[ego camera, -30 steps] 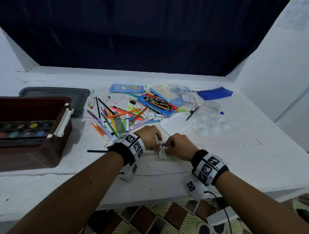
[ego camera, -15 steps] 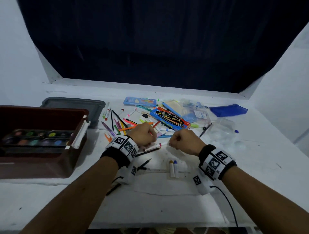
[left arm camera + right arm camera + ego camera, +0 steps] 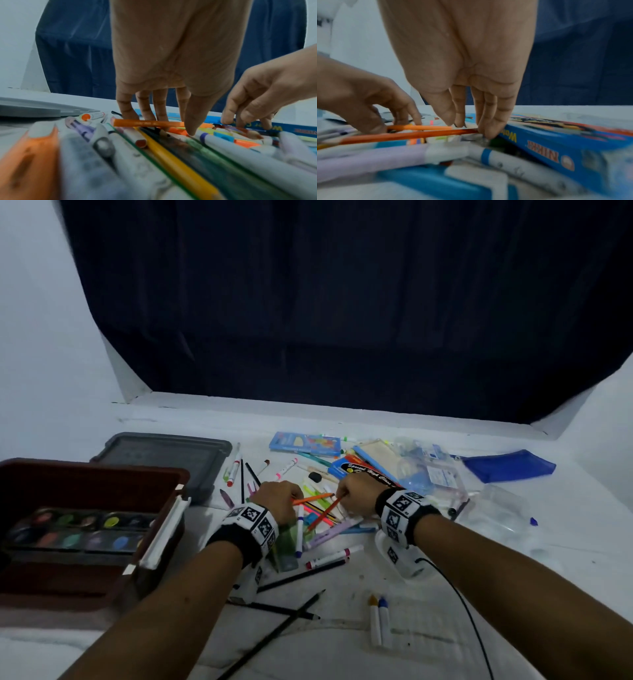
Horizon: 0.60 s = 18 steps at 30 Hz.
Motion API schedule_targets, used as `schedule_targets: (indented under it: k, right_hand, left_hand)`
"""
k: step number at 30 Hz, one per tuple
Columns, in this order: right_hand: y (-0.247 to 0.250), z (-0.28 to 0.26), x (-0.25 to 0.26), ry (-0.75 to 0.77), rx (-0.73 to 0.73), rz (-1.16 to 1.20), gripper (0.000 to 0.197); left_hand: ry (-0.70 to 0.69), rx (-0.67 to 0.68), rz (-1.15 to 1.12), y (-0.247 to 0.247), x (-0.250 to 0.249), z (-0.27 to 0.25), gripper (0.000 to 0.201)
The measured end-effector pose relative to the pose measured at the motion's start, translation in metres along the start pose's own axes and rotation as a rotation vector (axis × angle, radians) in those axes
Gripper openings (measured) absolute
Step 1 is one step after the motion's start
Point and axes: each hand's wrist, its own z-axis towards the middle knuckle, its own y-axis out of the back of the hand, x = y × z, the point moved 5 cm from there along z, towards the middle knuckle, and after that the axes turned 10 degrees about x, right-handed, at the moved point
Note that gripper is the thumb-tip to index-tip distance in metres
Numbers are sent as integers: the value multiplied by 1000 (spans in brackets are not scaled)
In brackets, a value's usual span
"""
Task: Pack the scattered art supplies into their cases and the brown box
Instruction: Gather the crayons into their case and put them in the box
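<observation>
Both hands (image 3: 318, 498) now among scattered pencils (image 3: 313, 499).

Bare forearms; black wristbands (image 3: 407, 517) with white tag-marked blocks; thin black cable (image 3: 469, 618).

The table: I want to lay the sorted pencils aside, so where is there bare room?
Bare white table lies right of the two capped markers, past the black cable, and along the far edge behind the grey lid. It is crowded between the brown box and the clear plastic tray, where both hands work.
</observation>
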Motion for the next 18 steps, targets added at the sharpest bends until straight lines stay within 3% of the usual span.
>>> schedule_targets:
  k: [3, 6, 11, 18]
  right_hand:
    - [12, 16, -19, -88, -13, -41, 26]
    - [21, 29, -21, -67, -46, -15, 19]
    - [23, 58, 8, 17, -72, 45, 25]
    - [7, 82, 32, -25, -75, -18, 31]
  left_hand:
    - [32, 24, -99, 6, 11, 7, 25]
    - [40, 37, -193, 11, 19, 15, 13]
    - [76, -1, -257, 7, 26, 24, 15]
    - [83, -2, -347, 3, 37, 26, 21]
